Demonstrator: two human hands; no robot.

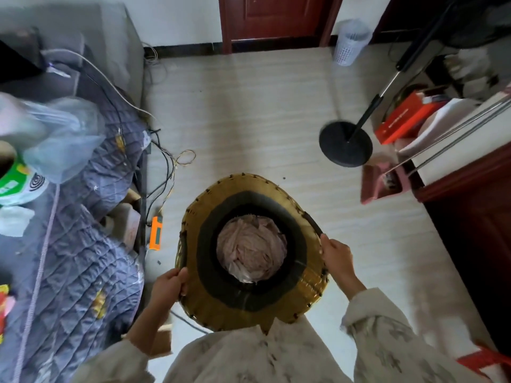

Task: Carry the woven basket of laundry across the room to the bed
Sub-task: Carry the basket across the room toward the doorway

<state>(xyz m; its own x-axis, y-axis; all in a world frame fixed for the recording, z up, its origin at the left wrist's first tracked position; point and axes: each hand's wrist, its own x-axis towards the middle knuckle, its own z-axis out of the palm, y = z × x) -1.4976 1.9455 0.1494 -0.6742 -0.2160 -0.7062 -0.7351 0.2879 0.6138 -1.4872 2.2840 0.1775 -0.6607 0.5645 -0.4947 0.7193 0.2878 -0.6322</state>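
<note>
A round woven basket (221, 302) with a golden-brown rim and a dark inner band hangs in front of my body, above the pale floor. Crumpled pinkish laundry (250, 252) lies at its bottom. My left hand (169, 286) grips the rim on the left side. On the right side, my right hand (338, 255) holds the rim beside a dark strap. The bed (83, 244), covered by a blue-grey quilted blanket, runs along the left of the view, close to the basket.
On the bed lie a clear plastic bag (63, 136) and a green-and-white bag (19, 183). Cables and an orange device (156, 232) lie on the floor by the bed. A fan's black round base (345, 143), an orange box (403, 117), a white bin (349, 42) and dark red doors stand right and ahead.
</note>
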